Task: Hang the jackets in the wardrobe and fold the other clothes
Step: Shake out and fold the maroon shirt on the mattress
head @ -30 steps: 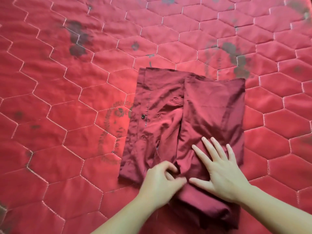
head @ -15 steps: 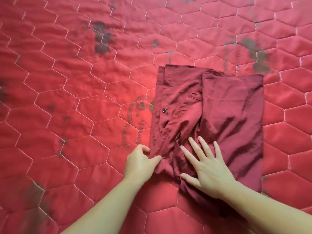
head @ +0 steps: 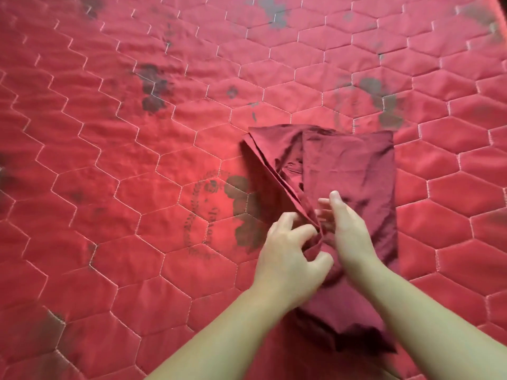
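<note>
Red hexagon-quilted mattress (head: 109, 215), dark stains, faded round stamp (head: 208, 215) left of centre. Left hand (head: 290, 253) pinches gathered left edge of maroon shirt (head: 356, 174), drawing it inward. Right hand (head: 351, 231) on cloth beside it; whether fingers grip, cannot tell. Shirt lies half-folded right of centre. Judged light, limp, slightly slick: take by hems, fold corners.

Both forearms are bare to the frame's edge, and the left hand (head: 290, 250) and right hand (head: 349, 231) wear nothing.
</note>
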Tool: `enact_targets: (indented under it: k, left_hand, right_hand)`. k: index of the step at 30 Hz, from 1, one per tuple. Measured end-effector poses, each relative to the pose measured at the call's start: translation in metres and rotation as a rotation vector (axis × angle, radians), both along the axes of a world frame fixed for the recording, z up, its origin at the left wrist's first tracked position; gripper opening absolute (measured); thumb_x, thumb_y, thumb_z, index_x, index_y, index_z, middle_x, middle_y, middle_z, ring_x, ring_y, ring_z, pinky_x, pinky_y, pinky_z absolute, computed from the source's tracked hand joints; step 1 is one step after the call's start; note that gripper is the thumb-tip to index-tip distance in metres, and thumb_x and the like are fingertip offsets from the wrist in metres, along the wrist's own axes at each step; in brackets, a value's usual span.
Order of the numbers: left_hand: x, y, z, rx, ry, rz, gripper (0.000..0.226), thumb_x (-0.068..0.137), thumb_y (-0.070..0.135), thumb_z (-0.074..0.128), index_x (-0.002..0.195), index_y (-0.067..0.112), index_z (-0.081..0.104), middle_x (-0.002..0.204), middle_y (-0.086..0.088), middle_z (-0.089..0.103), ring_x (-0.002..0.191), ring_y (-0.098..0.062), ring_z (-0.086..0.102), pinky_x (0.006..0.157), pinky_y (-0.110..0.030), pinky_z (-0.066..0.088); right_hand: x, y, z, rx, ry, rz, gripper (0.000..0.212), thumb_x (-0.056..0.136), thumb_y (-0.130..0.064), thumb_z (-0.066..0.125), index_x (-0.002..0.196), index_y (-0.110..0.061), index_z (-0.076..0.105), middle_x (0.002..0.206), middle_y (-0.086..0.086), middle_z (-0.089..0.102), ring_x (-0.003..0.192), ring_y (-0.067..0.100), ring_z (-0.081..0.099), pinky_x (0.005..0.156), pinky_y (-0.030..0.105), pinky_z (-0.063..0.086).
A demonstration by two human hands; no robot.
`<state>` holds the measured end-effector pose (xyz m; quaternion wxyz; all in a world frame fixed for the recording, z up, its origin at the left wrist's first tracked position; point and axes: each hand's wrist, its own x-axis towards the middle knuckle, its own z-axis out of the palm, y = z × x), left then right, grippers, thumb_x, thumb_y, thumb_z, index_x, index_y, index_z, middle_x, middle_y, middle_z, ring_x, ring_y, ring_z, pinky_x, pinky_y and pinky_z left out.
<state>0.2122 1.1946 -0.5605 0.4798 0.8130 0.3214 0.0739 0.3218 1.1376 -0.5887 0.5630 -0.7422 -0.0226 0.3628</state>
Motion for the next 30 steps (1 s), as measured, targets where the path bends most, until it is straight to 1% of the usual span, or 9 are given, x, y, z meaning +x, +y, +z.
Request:
enact_targets:
  k: [3,7,9,11,14,17,19,24,30]
  left_hand:
    - [0.033,-0.039,-0.007,0.176,0.088,-0.205,0.025,0.077,0.03,0.061,0.097,0.016,0.067,0.119,0.001,0.051,0.111,-0.024,0.046,0.09,-0.038,0.043]
    - [0.051,-0.076,-0.028,0.355,0.348,-0.475,0.039,0.083,0.033,0.057,0.12,0.021,0.058,0.129,-0.007,0.045,0.115,-0.03,0.039,0.091,-0.042,0.035]
    - [0.048,-0.082,-0.038,0.379,0.418,-0.58,0.042,0.084,0.031,0.057,0.125,0.022,0.053,0.13,-0.009,0.044,0.117,-0.031,0.037,0.093,-0.042,0.033]
    - [0.042,-0.082,-0.046,0.393,0.428,-0.663,0.041,0.083,0.032,0.058,0.122,0.023,0.051,0.127,-0.008,0.046,0.115,-0.031,0.039,0.09,-0.041,0.032]
    - [0.03,-0.072,-0.055,0.338,0.362,-0.763,0.04,0.081,0.042,0.057,0.117,0.025,0.052,0.123,-0.002,0.048,0.11,-0.027,0.045,0.087,-0.038,0.034]
    - [0.024,-0.053,-0.056,0.14,0.218,-0.747,0.039,0.083,0.041,0.058,0.118,0.023,0.058,0.115,-0.001,0.059,0.106,-0.024,0.054,0.089,-0.038,0.042]
    - [0.023,-0.04,-0.059,0.266,0.102,-0.634,0.03,0.084,0.037,0.056,0.107,0.02,0.066,0.105,-0.001,0.064,0.099,-0.025,0.058,0.083,-0.039,0.048]
    - [0.009,-0.027,-0.085,0.568,0.282,-0.634,0.057,0.083,0.053,0.051,0.137,0.034,0.051,0.151,-0.003,0.043,0.139,-0.03,0.038,0.112,-0.051,0.031]
    - [-0.002,-0.038,-0.104,0.524,0.288,-0.604,0.065,0.08,0.058,0.051,0.141,0.037,0.045,0.153,-0.002,0.038,0.143,-0.029,0.031,0.111,-0.053,0.018]
  right_hand:
    - [0.036,-0.027,0.001,-0.099,0.091,0.051,0.05,0.074,-0.07,0.061,0.082,-0.022,0.071,0.077,-0.004,0.066,0.068,0.01,0.06,0.064,0.031,0.048]
    - [0.055,-0.062,-0.007,-0.323,0.011,0.347,0.035,0.073,-0.061,0.07,0.058,-0.03,0.063,0.054,-0.016,0.057,0.048,0.0,0.053,0.052,0.02,0.044]
    - [0.056,-0.066,-0.015,-0.401,-0.122,0.471,0.039,0.067,-0.06,0.075,0.091,-0.031,0.067,0.081,-0.017,0.07,0.076,-0.001,0.065,0.074,0.022,0.053]
    - [0.056,-0.06,-0.022,-0.526,-0.4,0.647,0.08,0.063,-0.063,0.074,0.132,-0.03,0.048,0.118,-0.009,0.059,0.107,0.012,0.059,0.092,0.037,0.049]
    - [0.049,-0.038,-0.031,-0.595,-0.739,0.791,0.099,0.071,-0.054,0.071,0.149,-0.03,0.015,0.13,-0.002,0.036,0.112,0.025,0.052,0.082,0.04,0.049]
    - [0.054,-0.019,-0.043,-0.616,-0.838,0.783,0.082,0.083,-0.036,0.062,0.151,-0.023,0.017,0.124,0.006,0.045,0.105,0.034,0.057,0.077,0.043,0.047]
    - [0.063,-0.016,-0.048,-0.552,-0.825,0.638,0.061,0.085,-0.027,0.055,0.143,-0.021,0.035,0.119,0.011,0.059,0.102,0.037,0.06,0.08,0.043,0.048]
    - [0.076,-0.012,-0.055,-0.349,-0.548,0.159,0.025,0.09,-0.017,0.052,0.112,-0.02,0.063,0.089,-0.007,0.064,0.096,0.022,0.063,0.073,0.015,0.033]
    - [0.074,0.024,-0.049,-0.518,-0.954,0.642,0.08,0.072,-0.029,0.071,0.143,-0.032,0.035,0.133,0.001,0.041,0.114,0.028,0.048,0.085,0.044,0.049]
